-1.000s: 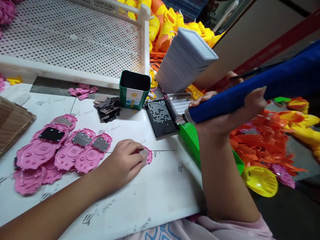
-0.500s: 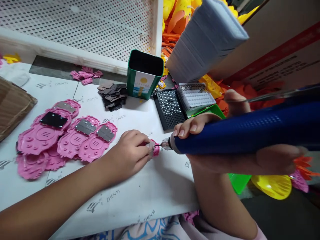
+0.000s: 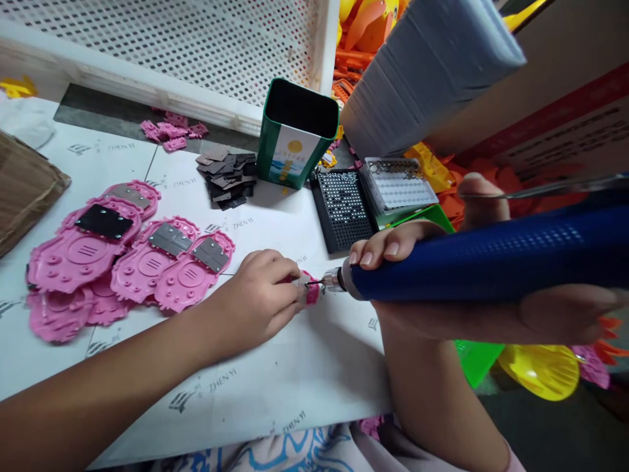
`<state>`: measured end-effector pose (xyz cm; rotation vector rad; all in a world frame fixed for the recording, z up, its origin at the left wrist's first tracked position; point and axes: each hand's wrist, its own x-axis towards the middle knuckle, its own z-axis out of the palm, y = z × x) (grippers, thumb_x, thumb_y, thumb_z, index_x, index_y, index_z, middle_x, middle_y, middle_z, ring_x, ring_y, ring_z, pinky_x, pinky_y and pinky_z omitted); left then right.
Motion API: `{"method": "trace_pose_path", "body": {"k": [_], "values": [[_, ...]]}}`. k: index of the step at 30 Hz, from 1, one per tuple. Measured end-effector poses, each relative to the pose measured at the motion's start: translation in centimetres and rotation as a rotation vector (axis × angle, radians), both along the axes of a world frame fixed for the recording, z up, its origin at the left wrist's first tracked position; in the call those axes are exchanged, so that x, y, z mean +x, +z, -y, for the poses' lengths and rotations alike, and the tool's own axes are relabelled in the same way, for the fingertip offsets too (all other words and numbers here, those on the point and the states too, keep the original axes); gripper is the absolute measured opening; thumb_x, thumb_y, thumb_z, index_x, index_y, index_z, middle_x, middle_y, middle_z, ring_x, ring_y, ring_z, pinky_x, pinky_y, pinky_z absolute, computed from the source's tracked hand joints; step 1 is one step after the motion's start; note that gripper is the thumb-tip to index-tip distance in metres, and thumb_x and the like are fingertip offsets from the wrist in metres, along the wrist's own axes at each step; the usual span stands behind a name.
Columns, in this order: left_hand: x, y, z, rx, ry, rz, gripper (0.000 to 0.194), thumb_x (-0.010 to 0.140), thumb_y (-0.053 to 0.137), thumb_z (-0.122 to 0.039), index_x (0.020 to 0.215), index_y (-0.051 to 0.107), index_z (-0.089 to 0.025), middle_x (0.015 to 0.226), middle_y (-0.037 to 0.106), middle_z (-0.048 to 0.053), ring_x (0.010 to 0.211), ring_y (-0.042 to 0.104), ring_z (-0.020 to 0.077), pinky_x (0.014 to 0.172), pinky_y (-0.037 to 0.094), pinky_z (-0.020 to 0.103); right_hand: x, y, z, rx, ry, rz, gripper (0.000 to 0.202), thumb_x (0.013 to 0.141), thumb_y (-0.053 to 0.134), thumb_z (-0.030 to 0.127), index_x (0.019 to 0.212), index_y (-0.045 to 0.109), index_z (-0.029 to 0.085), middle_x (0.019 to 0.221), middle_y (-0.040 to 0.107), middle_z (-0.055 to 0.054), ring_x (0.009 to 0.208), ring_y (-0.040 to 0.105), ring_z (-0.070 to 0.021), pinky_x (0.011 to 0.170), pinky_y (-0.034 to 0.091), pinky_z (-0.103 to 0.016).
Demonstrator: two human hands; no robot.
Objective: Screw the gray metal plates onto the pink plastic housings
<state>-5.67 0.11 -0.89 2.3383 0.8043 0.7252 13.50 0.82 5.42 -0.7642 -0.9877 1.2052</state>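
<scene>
My left hand (image 3: 263, 295) is closed on a small pink plastic part (image 3: 312, 288) at the middle of the table, and its fingers cover most of it. Wrapped around a blue electric screwdriver (image 3: 472, 255), my right hand (image 3: 407, 246) holds the tool almost level. The screwdriver's thin bit meets the pink part beside my left fingertips. Further left lie several pink plastic shells (image 3: 81, 252), some with grey or black plates screwed on. Behind my left hand is a heap of dark flat plates (image 3: 227, 177).
A green tin (image 3: 299, 147) stands beside a black perforated screw tray (image 3: 346, 213) and a clear box (image 3: 400, 187). A white perforated crate (image 3: 167, 101) spans the back. Stacked white sheets (image 3: 427, 72) rise at back right. A cardboard box (image 3: 24, 190) sits at left.
The view has shifted slightly, so the tin and trays appear a little further right. Both hands keep their grip, with the screwdriver bit still at the pink part.
</scene>
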Motion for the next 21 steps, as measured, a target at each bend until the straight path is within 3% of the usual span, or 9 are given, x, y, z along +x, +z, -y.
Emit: {"method": "trace_pose_path", "body": {"k": [3,8,17,21], "values": [[0.0,0.0,0.0,-0.007,-0.002,-0.001,0.021,0.096,0.053,-0.020,0.087,0.072,-0.015,0.094,0.066,0.008,0.092,0.055,0.0223,0.085,0.044,0.040,-0.1,0.5,-0.1,-0.052,-0.031,0.019,0.043,0.062,0.081,0.053,0.097,0.071,0.031,0.059,0.067,-0.001,0.053,0.061,-0.0227,0.057,0.053,-0.042],[0.1,0.1,0.0,0.013,-0.003,-0.005,0.022,0.096,0.052,-0.019,0.086,0.071,-0.015,0.093,0.067,0.008,0.091,0.055,0.0220,0.085,0.044,0.039,0.1,0.2,0.1,-0.014,0.034,0.016,0.043,0.068,0.074,0.057,0.105,0.068,0.035,0.065,0.068,0.000,0.057,0.062,-0.0229,0.060,0.053,-0.044],[0.5,0.0,0.2,0.004,0.023,-0.023,0.023,0.096,0.051,-0.019,0.086,0.072,-0.016,0.094,0.068,0.007,0.086,0.056,0.0207,0.080,0.042,0.038,-1.2,1.4,0.8,0.040,0.067,0.205,0.033,0.072,0.075,0.049,0.098,0.068,0.030,0.068,0.068,-0.001,0.059,0.064,-0.0236,0.059,0.053,-0.044],[0.5,-0.1,0.1,0.010,0.027,-0.027,0.026,0.096,0.050,-0.019,0.083,0.072,-0.016,0.090,0.067,0.006,0.084,0.056,0.0199,0.078,0.041,0.037,-1.2,0.9,0.4,0.092,0.093,0.197,0.039,0.072,0.074,0.049,0.105,0.067,0.029,0.069,0.070,-0.002,0.059,0.063,-0.0228,0.060,0.052,-0.042]]}}
